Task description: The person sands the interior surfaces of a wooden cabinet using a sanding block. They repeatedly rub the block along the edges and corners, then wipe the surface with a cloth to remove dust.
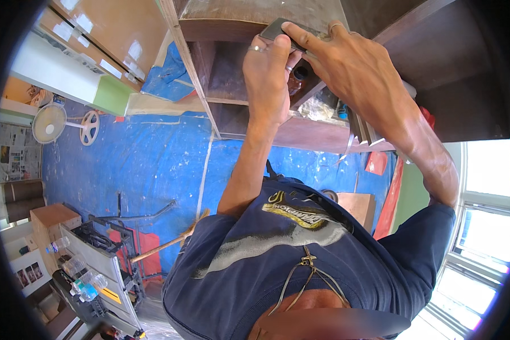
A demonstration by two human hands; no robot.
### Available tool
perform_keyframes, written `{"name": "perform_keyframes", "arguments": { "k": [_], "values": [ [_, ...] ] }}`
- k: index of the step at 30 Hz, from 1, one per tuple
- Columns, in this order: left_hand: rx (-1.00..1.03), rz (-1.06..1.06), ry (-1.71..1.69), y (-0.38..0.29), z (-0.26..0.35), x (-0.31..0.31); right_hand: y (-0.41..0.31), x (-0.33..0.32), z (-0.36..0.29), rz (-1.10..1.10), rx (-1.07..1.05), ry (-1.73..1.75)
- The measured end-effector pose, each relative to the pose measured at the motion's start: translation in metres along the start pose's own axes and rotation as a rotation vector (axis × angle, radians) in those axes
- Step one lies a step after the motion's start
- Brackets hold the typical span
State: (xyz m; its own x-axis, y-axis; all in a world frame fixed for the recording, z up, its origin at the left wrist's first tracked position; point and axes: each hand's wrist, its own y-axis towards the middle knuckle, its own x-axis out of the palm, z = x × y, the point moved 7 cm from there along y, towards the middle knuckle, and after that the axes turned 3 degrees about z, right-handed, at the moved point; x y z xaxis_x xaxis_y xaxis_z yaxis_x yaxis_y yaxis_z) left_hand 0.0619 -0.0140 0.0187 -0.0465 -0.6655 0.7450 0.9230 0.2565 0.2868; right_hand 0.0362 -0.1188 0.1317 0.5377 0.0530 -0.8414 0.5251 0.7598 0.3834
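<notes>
A dark grey flat pad [274,29], possibly folded sandpaper, lies between my two hands at the edge of a brown wooden cabinet [221,29]. My left hand [265,74] grips it from below, thumb raised along its near side. From above, my right hand [352,59] holds it with the index finger pressed on its upper face. The pad's far right end is hidden under my right fingers. Inside the cabinet, just below my hands, stands a bottle [296,80] with a dark cap, partly covered by my left hand.
Crumpled clear plastic [318,106] and thin boards [363,129] occupy the lower shelf. Blue sheeting [153,157] covers the floor. A white fan [49,127] stands left. A broom [165,250] lies near a folding workbench [106,255] bearing several plastic bottles [85,282]. Windows [488,233] line the right.
</notes>
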Motion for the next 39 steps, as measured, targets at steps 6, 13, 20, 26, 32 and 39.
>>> {"name": "perform_keyframes", "arguments": {
  "k": [6, 13, 20, 26, 32, 39],
  "values": [
    [-0.007, -0.003, 0.025, 0.004, -0.003, -0.001, 0.001, 0.002, 0.0, 0.027, 0.032, -0.044],
    [0.001, 0.004, -0.027, 0.005, 0.002, -0.004, 0.004, 0.002, -0.002, 0.0, 0.058, 0.036],
    [0.042, -0.004, 0.045, 0.004, 0.003, -0.003, 0.003, 0.006, -0.001, 0.024, 0.096, 0.094],
    [0.03, 0.047, 0.074, 0.01, 0.006, -0.004, 0.016, 0.01, -0.002, -0.039, 0.136, 0.107],
    [0.326, -0.01, 0.431, 0.006, 0.054, -0.026, 0.016, -0.039, 0.031, -0.033, 0.286, 0.229],
    [0.995, -0.208, 1.514, 0.019, 0.083, -0.009, -0.081, 0.023, 0.025, 0.128, 0.675, 0.995]
  ]
}}
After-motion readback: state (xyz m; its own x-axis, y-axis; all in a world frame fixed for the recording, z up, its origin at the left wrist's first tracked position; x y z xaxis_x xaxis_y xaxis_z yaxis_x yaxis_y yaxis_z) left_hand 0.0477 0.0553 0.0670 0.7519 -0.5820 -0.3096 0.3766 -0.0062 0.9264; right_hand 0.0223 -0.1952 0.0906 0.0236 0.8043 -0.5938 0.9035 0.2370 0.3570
